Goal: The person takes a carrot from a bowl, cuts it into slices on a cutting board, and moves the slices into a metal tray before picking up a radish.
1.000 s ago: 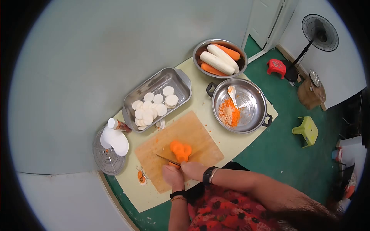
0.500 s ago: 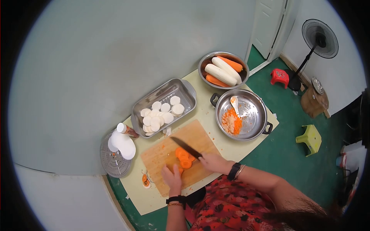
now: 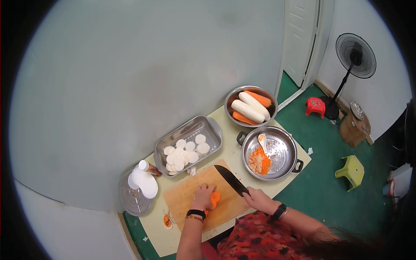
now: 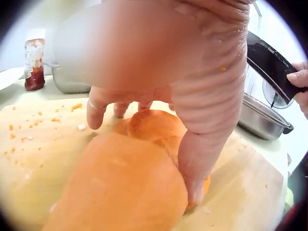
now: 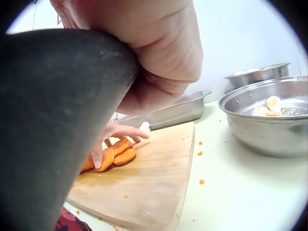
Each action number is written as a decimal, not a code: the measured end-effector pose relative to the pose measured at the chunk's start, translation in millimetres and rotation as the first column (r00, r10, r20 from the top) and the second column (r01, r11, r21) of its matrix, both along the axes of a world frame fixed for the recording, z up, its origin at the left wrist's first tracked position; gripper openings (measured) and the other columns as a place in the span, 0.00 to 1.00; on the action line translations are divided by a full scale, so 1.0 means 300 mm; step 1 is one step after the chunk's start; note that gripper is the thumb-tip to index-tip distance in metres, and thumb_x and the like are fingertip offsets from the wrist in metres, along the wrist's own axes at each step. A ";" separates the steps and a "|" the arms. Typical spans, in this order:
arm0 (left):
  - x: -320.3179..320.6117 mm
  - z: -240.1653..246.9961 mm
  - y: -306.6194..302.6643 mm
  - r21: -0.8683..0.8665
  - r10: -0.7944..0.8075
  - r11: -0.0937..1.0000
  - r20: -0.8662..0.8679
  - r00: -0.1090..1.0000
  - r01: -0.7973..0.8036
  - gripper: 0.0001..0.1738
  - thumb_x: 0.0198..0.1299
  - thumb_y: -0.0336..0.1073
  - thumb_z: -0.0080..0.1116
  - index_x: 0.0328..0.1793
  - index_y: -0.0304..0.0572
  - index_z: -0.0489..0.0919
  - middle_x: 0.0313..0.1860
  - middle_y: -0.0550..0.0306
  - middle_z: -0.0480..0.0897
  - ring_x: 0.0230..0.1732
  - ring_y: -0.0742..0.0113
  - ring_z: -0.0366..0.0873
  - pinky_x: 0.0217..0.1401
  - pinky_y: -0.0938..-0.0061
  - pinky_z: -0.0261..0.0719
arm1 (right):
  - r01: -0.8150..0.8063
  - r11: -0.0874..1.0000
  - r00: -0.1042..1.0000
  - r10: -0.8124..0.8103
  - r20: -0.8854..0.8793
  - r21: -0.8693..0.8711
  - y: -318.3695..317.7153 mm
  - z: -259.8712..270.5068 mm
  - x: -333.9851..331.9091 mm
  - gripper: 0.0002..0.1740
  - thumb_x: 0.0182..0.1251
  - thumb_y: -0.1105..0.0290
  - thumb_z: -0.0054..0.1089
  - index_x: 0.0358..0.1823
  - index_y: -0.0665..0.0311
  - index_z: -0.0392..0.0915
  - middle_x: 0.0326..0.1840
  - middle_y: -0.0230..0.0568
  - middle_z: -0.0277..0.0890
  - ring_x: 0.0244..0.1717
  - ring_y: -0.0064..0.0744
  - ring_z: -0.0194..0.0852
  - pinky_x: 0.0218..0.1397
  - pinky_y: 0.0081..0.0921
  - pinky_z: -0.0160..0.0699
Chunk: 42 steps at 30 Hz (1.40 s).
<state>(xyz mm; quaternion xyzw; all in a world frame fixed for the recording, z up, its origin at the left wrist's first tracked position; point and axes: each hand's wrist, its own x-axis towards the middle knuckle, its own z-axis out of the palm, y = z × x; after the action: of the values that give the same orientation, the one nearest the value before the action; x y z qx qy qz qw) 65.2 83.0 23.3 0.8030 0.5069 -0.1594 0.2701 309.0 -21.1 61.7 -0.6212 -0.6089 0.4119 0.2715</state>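
Note:
Over the orange carrot slices (image 3: 216,197) on the wooden cutting board (image 3: 184,195), the left hand (image 3: 203,200) spreads its fingers. In the left wrist view its thumb touches the slices (image 4: 154,124), the other fingertips reach down on their far side, and a thick carrot piece (image 4: 122,185) lies in front. The right wrist view shows the fingers fairly straight beyond the slices (image 5: 126,156). The right hand (image 3: 260,201) grips the knife (image 3: 230,180) by its handle, off the board's right side; the blade points up and left, away from the slices.
Behind the board stands a metal tray (image 3: 212,134) of white slices. A two-handled pan (image 3: 281,158) with orange bits and a spoon, and a bowl (image 3: 229,104) of whole vegetables, are at right. A bottle (image 3: 151,169) and perforated lid (image 3: 132,203) are left.
The knife has lifted from the carrot and moved right with the right hand. The left hand has shifted forward from the carrot piece onto the slices. The head view has tilted upward.

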 end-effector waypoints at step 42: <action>-0.278 -0.038 -0.166 0.111 0.456 0.801 0.522 0.720 -0.588 0.41 0.47 0.44 0.73 0.64 0.31 0.66 0.57 0.39 0.74 0.59 0.49 0.72 0.63 0.62 0.69 | 0.009 1.000 1.000 -0.010 -0.018 -0.015 -0.055 -0.066 0.005 0.17 0.71 0.62 0.47 0.41 0.73 0.69 0.28 0.68 0.75 0.32 0.67 0.75 0.36 0.54 0.74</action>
<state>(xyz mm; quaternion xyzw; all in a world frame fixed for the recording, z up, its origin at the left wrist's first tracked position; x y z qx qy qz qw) -18.2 33.3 12.1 0.6677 0.6498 0.1943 0.3070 310.5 -37.5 41.8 -0.6223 -0.6005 0.4207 0.2743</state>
